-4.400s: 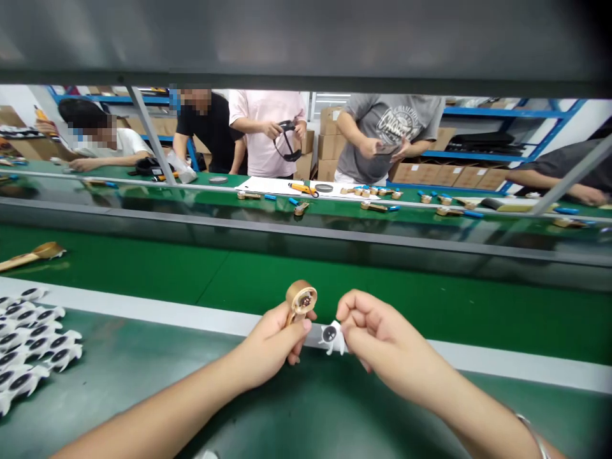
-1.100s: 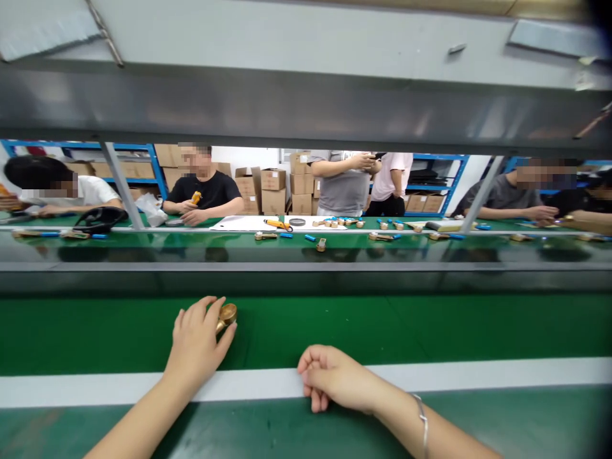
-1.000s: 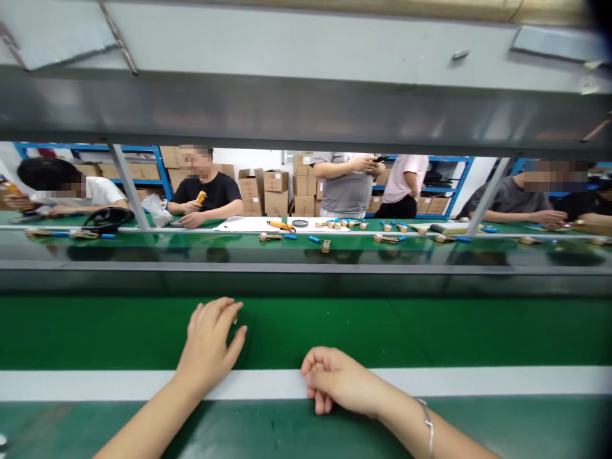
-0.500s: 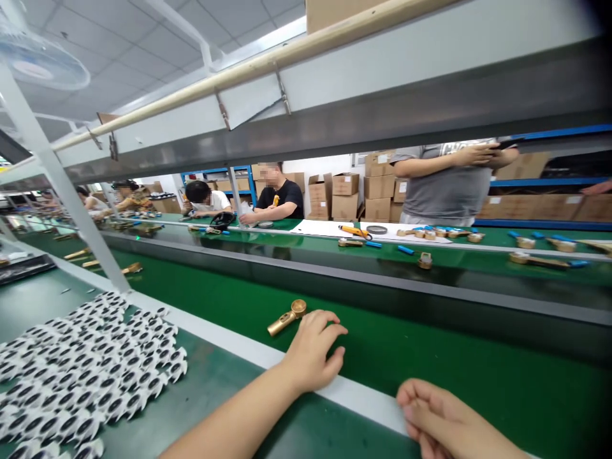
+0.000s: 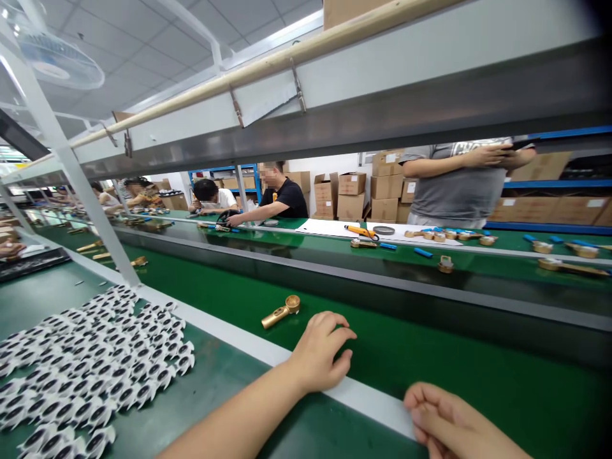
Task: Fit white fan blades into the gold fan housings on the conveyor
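Observation:
My left hand (image 5: 324, 352) hovers over the near edge of the green belt, its fingers curved and apart, with nothing in it. Just beyond it, to the left, a gold-coloured part (image 5: 282, 312) with a round hollow head and a short handle lies on the belt, not touched. At the lower right, my right hand (image 5: 447, 421) is by the pale edge strip (image 5: 377, 403), fingers curled in and thumb pressed against them. Whatever it may hold is hidden.
Many small white fan wheels (image 5: 102, 363) with dark centres cover the table at left. A slanted white post (image 5: 95, 210) rises beside them. Overhead runs a long shelf (image 5: 363, 108). Across, a second line carries gold parts (image 5: 445, 264) and an orange tool (image 5: 359, 230); several people are there.
The gold part has moved left along the belt, away from my left hand. My hands keep nearly the same pose. Across the line, a person's arm now stretches toward a dark round object.

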A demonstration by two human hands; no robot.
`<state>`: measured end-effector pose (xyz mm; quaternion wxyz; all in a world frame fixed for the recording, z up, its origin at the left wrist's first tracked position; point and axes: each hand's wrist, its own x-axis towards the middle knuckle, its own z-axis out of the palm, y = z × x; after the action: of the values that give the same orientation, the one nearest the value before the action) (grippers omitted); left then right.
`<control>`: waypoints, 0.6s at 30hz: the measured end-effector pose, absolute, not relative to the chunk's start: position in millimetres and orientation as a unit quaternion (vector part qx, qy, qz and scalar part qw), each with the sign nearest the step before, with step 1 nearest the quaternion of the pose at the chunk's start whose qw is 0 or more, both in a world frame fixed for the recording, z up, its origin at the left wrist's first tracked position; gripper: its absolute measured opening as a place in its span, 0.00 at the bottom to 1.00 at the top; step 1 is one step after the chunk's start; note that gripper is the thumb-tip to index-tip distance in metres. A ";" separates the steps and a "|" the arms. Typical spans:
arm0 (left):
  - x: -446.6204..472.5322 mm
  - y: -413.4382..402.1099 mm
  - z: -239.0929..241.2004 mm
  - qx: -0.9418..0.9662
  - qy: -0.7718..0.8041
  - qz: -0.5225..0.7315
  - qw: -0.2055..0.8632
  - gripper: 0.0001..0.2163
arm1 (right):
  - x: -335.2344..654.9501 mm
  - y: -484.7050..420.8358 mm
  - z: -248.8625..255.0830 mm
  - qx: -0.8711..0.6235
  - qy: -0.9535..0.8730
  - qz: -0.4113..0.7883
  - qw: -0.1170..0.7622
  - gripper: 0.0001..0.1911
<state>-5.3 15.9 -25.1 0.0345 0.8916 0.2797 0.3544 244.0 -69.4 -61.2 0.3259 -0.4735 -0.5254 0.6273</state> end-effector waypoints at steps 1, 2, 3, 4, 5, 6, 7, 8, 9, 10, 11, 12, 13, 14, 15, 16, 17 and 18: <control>-5.1 15.7 -24.9 0.892 0.278 0.354 0.035 0.15 | 244.3 -69.6 -61.3 -0.473 -0.527 0.627 0.327 0.22; -5.0 15.4 -24.8 0.893 0.276 0.354 0.035 0.15 | 244.5 -69.7 -61.3 -0.472 -0.527 0.626 0.327 0.22; -5.0 15.3 -24.7 0.893 0.274 0.354 0.035 0.15 | 244.6 -69.7 -61.1 -0.473 -0.527 0.626 0.326 0.22; -5.0 15.2 -24.6 0.894 0.272 0.354 0.035 0.14 | 244.6 -69.8 -61.0 -0.475 -0.527 0.626 0.324 0.21; -5.2 15.2 -24.7 0.895 0.270 0.354 0.035 0.14 | 244.6 -69.8 -60.8 -0.476 -0.526 0.627 0.323 0.21; -5.4 15.3 -24.8 0.894 0.269 0.355 0.035 0.14 | 244.6 -69.7 -60.8 -0.477 -0.524 0.628 0.321 0.21; -5.7 15.4 -25.0 0.895 0.269 0.355 0.034 0.14 | 244.5 -69.7 -60.8 -0.477 -0.522 0.630 0.320 0.21; -5.9 15.5 -25.3 0.895 0.269 0.355 0.034 0.14 | 244.4 -69.6 -60.9 -0.477 -0.522 0.631 0.320 0.22; -6.0 15.5 -25.6 0.895 0.269 0.355 0.033 0.14 | 244.3 -69.6 -60.9 -0.476 -0.522 0.632 0.320 0.22; -6.1 15.6 -25.9 0.895 0.269 0.354 0.033 0.14 | 244.3 -69.6 -60.8 -0.475 -0.522 0.633 0.319 0.22; -6.1 15.6 -26.1 0.895 0.269 0.353 0.033 0.14 | 244.2 -69.5 -60.6 -0.474 -0.522 0.634 0.318 0.22; -5.9 15.6 -26.2 0.896 0.269 0.353 0.033 0.14 | 244.1 -69.5 -60.3 -0.474 -0.522 0.634 0.317 0.22; -5.8 15.7 -26.1 0.896 0.269 0.353 0.033 0.14 | 244.0 -69.4 -59.9 -0.474 -0.522 0.635 0.316 0.22; -5.6 15.8 -25.9 0.895 0.269 0.354 0.033 0.14 | 243.9 -69.4 -59.4 -0.473 -0.522 0.636 0.316 0.22; -5.4 15.9 -25.7 0.895 0.269 0.354 0.034 0.14 | 243.8 -69.3 -59.0 -0.472 -0.522 0.636 0.317 0.22; -5.3 16.0 -25.5 0.895 0.270 0.354 0.035 0.14 | 243.7 -69.2 -58.6 -0.470 -0.524 0.636 0.318 0.22; -5.2 16.1 -25.2 0.895 0.271 0.353 0.037 0.14 | 243.6 -69.2 -58.3 -0.469 -0.525 0.634 0.319 0.22; -5.2 16.2 -25.1 0.895 0.272 0.351 0.038 0.14 | 243.5 -69.2 -58.1 -0.468 -0.527 0.633 0.320 0.22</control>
<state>-5.2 16.2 -25.1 0.0378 0.8954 0.2716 0.3509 243.5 -69.2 -58.1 0.3203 -0.4681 -0.5271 0.6328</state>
